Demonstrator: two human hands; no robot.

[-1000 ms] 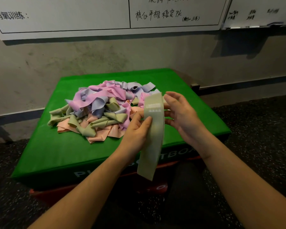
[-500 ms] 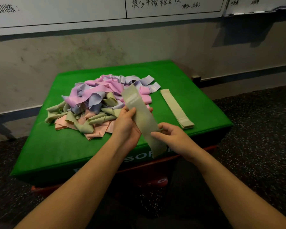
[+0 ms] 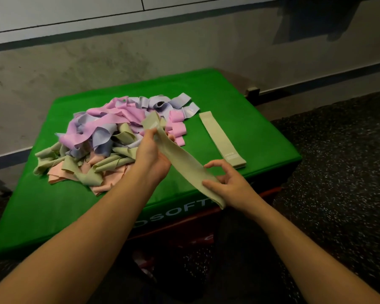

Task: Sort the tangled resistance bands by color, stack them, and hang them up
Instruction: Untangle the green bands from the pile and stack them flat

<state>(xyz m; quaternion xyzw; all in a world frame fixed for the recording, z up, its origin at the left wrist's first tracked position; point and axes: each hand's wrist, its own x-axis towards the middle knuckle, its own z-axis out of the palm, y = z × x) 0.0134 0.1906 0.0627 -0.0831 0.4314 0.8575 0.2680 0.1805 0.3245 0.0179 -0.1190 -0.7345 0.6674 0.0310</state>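
Between our two hands we hold a sage-green band [image 3: 180, 160] stretched slantwise above the green box [image 3: 42, 207]. Our left hand [image 3: 150, 156] grips its upper end, fingers curled round it; our right hand [image 3: 226, 183] pinches its lower end with the thumb, other fingers loosely spread. Beyond the left fingers lies the tangled pile [image 3: 110, 139]; beyond the right fingers, a flat green band [image 3: 221, 139] lies apart.

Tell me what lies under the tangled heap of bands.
The heap rests on the green box top. At the near edge, peach bands lie lowest, with green ones across them. Whatever is buried under the heap's middle is covered and cannot be seen.
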